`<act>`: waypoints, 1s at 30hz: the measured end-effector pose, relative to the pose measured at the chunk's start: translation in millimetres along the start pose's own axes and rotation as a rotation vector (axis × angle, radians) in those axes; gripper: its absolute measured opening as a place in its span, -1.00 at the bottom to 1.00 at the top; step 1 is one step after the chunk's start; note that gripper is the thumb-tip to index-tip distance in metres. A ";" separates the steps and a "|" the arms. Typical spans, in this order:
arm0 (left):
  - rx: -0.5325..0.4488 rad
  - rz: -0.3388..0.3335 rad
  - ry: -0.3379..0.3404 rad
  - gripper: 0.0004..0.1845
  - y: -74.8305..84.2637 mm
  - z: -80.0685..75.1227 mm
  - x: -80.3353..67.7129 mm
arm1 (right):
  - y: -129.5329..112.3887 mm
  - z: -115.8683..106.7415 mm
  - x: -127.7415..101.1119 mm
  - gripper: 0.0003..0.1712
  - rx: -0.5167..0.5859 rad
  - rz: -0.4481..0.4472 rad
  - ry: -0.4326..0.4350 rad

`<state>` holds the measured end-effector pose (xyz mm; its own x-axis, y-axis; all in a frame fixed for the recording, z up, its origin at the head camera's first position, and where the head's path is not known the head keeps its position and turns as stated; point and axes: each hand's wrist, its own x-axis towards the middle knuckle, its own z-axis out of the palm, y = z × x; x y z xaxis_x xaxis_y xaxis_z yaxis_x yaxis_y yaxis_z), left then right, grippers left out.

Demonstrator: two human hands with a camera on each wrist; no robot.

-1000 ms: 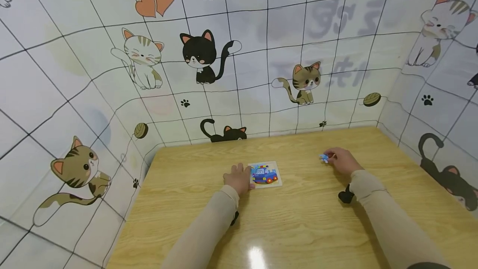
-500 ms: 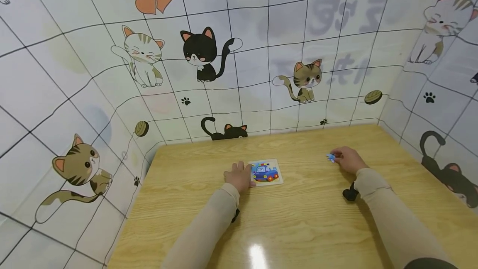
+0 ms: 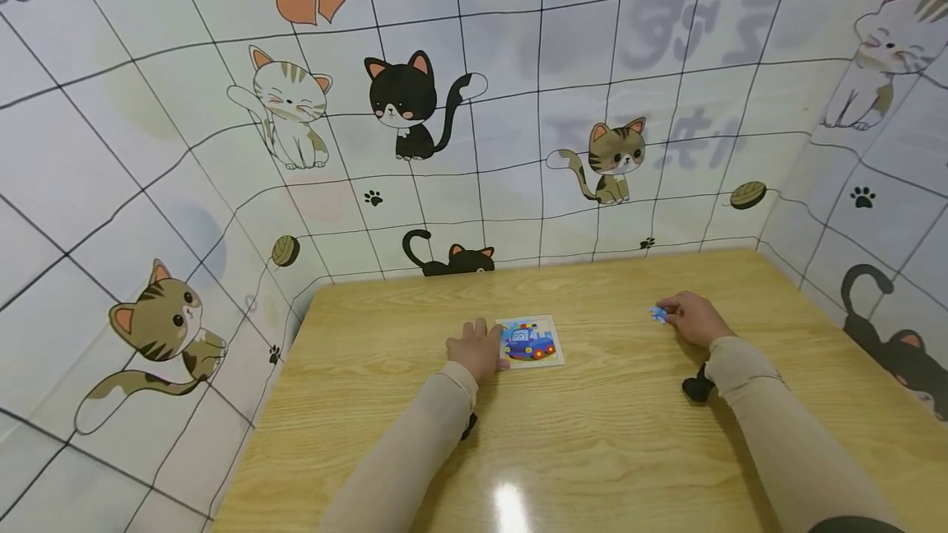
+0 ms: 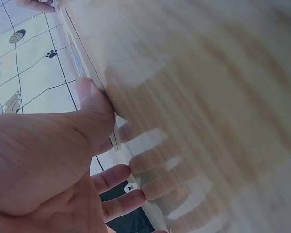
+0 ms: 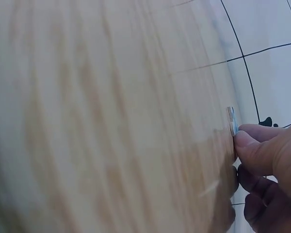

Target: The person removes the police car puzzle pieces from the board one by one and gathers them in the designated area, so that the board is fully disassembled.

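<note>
A small square jigsaw puzzle (image 3: pixel 527 342) with a blue cartoon truck in a pale frame lies flat on the table. At its left side rests my left hand (image 3: pixel 474 349), fingers spread and the thumb against the near corner. The left wrist view shows that thumb (image 4: pixel 94 99) touching the frame's edge, with the other fingertips down on the table beyond. Well to the right, my right hand (image 3: pixel 694 319) pinches a small blue puzzle piece (image 3: pixel 657 314) between thumb and forefinger. In the right wrist view the thin piece (image 5: pixel 232 121) is seen edge-on, low over the tabletop; any gap beneath is unclear.
The wood-grain table (image 3: pixel 592 434) meets a cat-printed, grid-lined wall covering (image 3: pixel 511 146) at its back, with more of it on both sides. A glare spot (image 3: pixel 509 504) shines near the front. A black wrist device (image 3: pixel 698 386) hangs beneath the right cuff.
My right hand has shifted slightly right with the puzzle piece, then slowed almost to a stop. The left hand stays at the puzzle's left side. The head view has shifted a little.
</note>
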<state>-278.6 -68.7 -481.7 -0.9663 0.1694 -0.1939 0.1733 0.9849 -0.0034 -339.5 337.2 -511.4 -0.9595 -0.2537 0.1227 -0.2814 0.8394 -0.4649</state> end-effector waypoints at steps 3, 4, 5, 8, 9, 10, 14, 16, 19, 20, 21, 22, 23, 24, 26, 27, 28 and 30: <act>0.011 0.001 0.000 -0.18 -0.6 1.0 1.1 | -0.9 -1.2 0.9 -0.59 0.000 -0.004 -0.004; 0.015 0.000 -0.001 -0.17 -0.9 1.8 1.8 | -1.5 -1.7 1.3 -0.57 0.000 -0.005 -0.002; 0.015 0.000 0.004 -0.18 -1.1 2.4 2.3 | -2.8 -2.2 1.7 -0.57 -0.005 -0.009 0.002; 0.019 0.000 0.007 -0.18 -1.6 4.5 4.4 | -9.7 -4.2 4.7 -0.55 0.005 -0.021 0.020; 0.023 -0.001 0.005 -0.17 -1.4 4.8 4.9 | -13.6 -4.6 6.0 -0.55 0.018 -0.024 0.028; 0.029 -0.002 0.002 -0.17 -1.1 4.9 5.0 | -17.9 -4.5 8.1 -0.56 0.031 -0.027 0.036; 0.057 -0.002 -0.006 -0.17 -0.2 4.4 4.6 | -40.2 0.6 19.4 -0.57 0.120 -0.042 0.046; 0.064 -0.002 -0.005 -0.18 0.4 4.3 4.0 | -53.1 7.3 25.1 -0.59 0.150 -0.059 0.043; 0.072 -0.001 -0.002 -0.19 1.3 4.5 3.6 | -74.1 19.4 30.8 -0.62 0.182 -0.081 0.026; 0.074 -0.002 -0.003 -0.19 1.6 4.5 3.6 | -80.7 23.8 32.2 -0.63 0.190 -0.086 0.020; 0.078 -0.004 -0.009 -0.19 1.9 4.5 3.8 | -87.4 28.2 33.4 -0.64 0.193 -0.092 0.009; 0.079 -0.006 -0.014 -0.19 2.2 4.4 4.0 | -93.4 32.3 34.7 -0.64 0.197 -0.097 -0.006; 0.081 -0.008 -0.017 -0.19 2.5 4.4 4.0 | -99.9 35.6 35.6 -0.64 0.205 -0.102 -0.027; 0.081 -0.010 -0.019 -0.19 2.9 4.2 4.0 | -105.8 38.8 36.5 -0.64 0.214 -0.108 -0.046; 0.080 -0.015 -0.024 -0.19 3.3 4.1 4.2 | -116.6 44.4 39.0 -0.64 0.217 -0.129 -0.069; 0.083 -0.017 -0.022 -0.20 3.4 4.2 4.2 | -120.9 47.2 41.1 -0.63 0.222 -0.139 -0.080; 0.085 -0.018 -0.017 -0.20 3.5 4.1 4.0 | -124.7 50.0 43.4 -0.63 0.230 -0.147 -0.088; 0.101 -0.019 -0.012 -0.21 3.8 4.2 3.3 | -131.2 55.5 47.5 -0.63 0.235 -0.173 -0.094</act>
<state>-280.4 -64.5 -486.6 -0.9674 0.1496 -0.2042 0.1737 0.9791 -0.1059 -347.3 188.3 -493.2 -0.8888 -0.4360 0.1413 -0.4191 0.6481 -0.6359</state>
